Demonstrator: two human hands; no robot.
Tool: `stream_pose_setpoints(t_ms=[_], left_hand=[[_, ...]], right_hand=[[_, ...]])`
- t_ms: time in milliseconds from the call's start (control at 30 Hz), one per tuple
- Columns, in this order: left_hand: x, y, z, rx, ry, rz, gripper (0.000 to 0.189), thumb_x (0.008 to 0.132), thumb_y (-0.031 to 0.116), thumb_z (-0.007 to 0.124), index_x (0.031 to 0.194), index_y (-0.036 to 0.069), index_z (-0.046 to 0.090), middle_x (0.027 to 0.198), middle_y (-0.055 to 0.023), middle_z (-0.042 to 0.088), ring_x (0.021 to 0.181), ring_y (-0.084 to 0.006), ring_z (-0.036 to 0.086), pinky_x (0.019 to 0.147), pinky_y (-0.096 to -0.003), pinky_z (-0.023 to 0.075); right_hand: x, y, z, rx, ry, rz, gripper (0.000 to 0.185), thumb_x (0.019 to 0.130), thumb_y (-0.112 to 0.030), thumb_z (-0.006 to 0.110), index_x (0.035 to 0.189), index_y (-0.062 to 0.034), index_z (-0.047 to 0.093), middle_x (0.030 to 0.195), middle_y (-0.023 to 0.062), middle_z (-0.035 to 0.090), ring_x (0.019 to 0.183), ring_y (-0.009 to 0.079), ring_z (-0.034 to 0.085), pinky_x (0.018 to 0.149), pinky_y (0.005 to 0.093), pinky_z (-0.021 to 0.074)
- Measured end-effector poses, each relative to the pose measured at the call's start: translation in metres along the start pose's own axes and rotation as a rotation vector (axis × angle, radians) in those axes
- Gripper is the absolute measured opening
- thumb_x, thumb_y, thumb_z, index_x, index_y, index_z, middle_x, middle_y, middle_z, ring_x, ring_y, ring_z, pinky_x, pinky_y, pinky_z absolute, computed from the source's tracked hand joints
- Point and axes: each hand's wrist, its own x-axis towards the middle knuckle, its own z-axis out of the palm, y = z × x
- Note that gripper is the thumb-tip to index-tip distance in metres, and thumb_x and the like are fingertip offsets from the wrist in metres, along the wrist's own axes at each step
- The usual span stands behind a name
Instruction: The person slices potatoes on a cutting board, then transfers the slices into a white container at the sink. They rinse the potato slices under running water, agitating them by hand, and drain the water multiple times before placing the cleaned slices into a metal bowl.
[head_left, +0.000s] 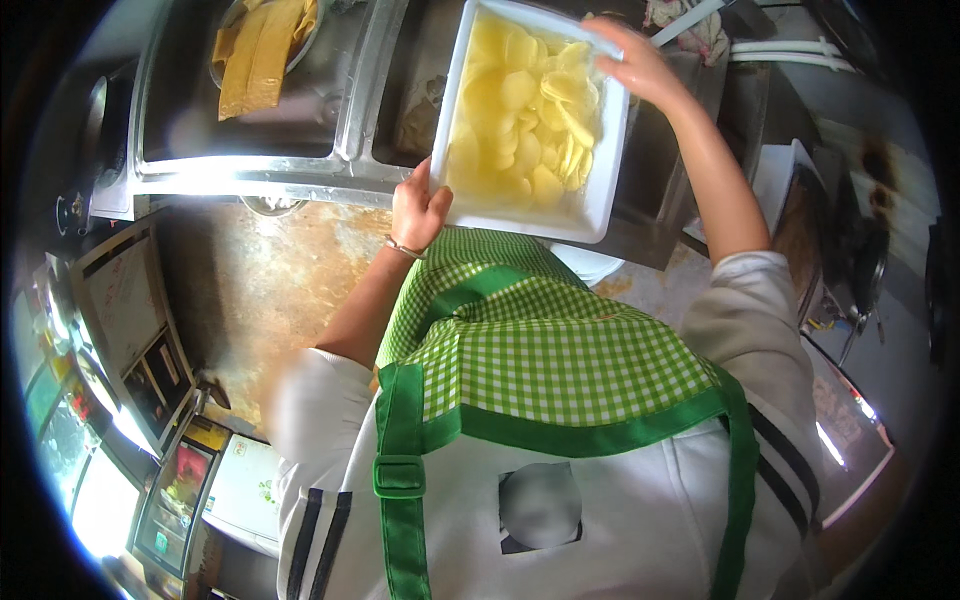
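Note:
A white rectangular plastic tub (613, 180) is held in front of me, over the right part of a stainless steel sink unit. Thin pale-yellow slices, which look like potato (517, 112), lie in it in what appears to be water. My left hand (420, 210) grips the tub's near left corner, thumb over the rim. At the far right side, my right hand (630, 64) has hold of the rim; its fingers are partly blurred. A bracelet (405, 247) circles my left wrist.
In the left sink basin (300, 142), folded yellow-brown sheets (259, 56) hang over a metal bowl. Right of the tub lie a crumpled cloth (701, 34) and a flat-bladed tool (690, 21). Below the sink's front edge, a bowl (274, 205) shows near the stained floor (262, 277).

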Motion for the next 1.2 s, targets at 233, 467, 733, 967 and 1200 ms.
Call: stream_pose_setpoints(t_ms=[233, 467, 733, 967, 1200], left_hand=[[0.018, 0.004, -0.031, 0.003, -0.098, 0.044, 0.047, 0.074, 0.016, 0.056, 0.118, -0.002, 0.054, 0.079, -0.0261, 0.060, 0.069, -0.0308, 0.063, 0.065, -0.0359, 0.0493], [0.061, 0.042, -0.049, 0.542, 0.049, 0.277, 0.044, 0.077, 0.010, 0.065, 0.120, 0.005, 0.055, 0.121, -0.0140, 0.057, 0.107, -0.0302, 0.059, 0.085, -0.0366, 0.0499], [0.049, 0.086, 0.034, 0.718, -0.070, 0.065, 0.055, 0.086, 0.040, 0.056, 0.131, 0.009, 0.045, 0.122, -0.0171, 0.049, 0.114, -0.0383, 0.049, 0.094, -0.0441, 0.0424], [0.085, 0.092, 0.097, 0.736, -0.153, -0.163, 0.078, 0.077, 0.075, 0.045, 0.139, 0.029, 0.037, 0.138, -0.0169, 0.031, 0.126, -0.0395, 0.035, 0.094, -0.0594, 0.0361], [0.054, 0.106, 0.139, 0.694, -0.313, -0.071, 0.077, 0.076, 0.074, 0.047, 0.138, 0.028, 0.038, 0.141, -0.0157, 0.030, 0.126, -0.0427, 0.032, 0.089, -0.0638, 0.0371]], right_hand=[[0.035, 0.060, 0.019, 0.076, -0.150, 0.438, 0.046, 0.079, -0.023, 0.069, 0.119, -0.0045, 0.057, 0.120, 0.0148, 0.059, 0.107, 0.0239, 0.058, 0.090, 0.0330, 0.0455], [-0.055, 0.051, 0.028, 0.451, -0.141, 0.620, 0.045, 0.077, -0.026, 0.072, 0.110, 0.0029, 0.061, 0.093, 0.0055, 0.066, 0.082, 0.0134, 0.061, 0.075, 0.0294, 0.0488], [-0.145, 0.013, 0.044, 0.862, 0.160, 0.756, 0.032, 0.079, -0.014, 0.069, 0.105, 0.0039, 0.061, 0.090, 0.0082, 0.065, 0.075, 0.0154, 0.062, 0.067, 0.0311, 0.0507], [-0.179, -0.020, 0.063, 0.847, 0.302, 0.955, 0.030, 0.078, -0.004, 0.061, 0.106, 0.0052, 0.060, 0.093, 0.0110, 0.066, 0.076, 0.0168, 0.063, 0.067, 0.0304, 0.0521], [-0.195, -0.052, 0.093, 0.945, 0.469, 0.863, 0.029, 0.075, -0.001, 0.056, 0.104, 0.0034, 0.061, 0.092, 0.0092, 0.065, 0.079, 0.0168, 0.063, 0.069, 0.0300, 0.0508]])
